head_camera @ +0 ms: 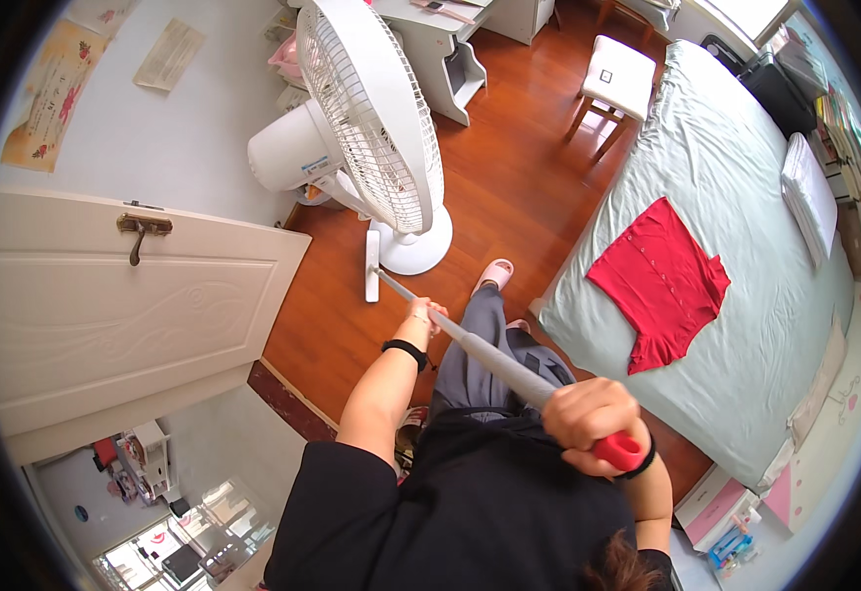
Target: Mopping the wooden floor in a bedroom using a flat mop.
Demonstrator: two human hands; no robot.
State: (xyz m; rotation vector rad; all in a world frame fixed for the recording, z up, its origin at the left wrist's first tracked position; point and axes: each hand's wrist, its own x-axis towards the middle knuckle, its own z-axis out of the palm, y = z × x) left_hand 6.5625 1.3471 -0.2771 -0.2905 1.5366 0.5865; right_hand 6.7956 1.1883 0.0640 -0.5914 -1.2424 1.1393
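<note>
A long grey mop handle [508,366] runs diagonally across the view in both hands. My right hand [594,425] grips its upper end, just beside the red end cap [619,450]. Lower on the shaft, my left hand [430,316] is closed around it. The flat white mop head [373,267] lies on the reddish wooden floor [327,295], close to the round white base of the standing fan [415,244]. The underside of the mop head is hidden.
A panelled door [127,295] stands at the left. To the right is a bed [740,369] with a red shirt [663,284] spread on it. A padded stool [617,77] and a white desk [438,44] are farther off. My slippered foot [495,273] is near the fan.
</note>
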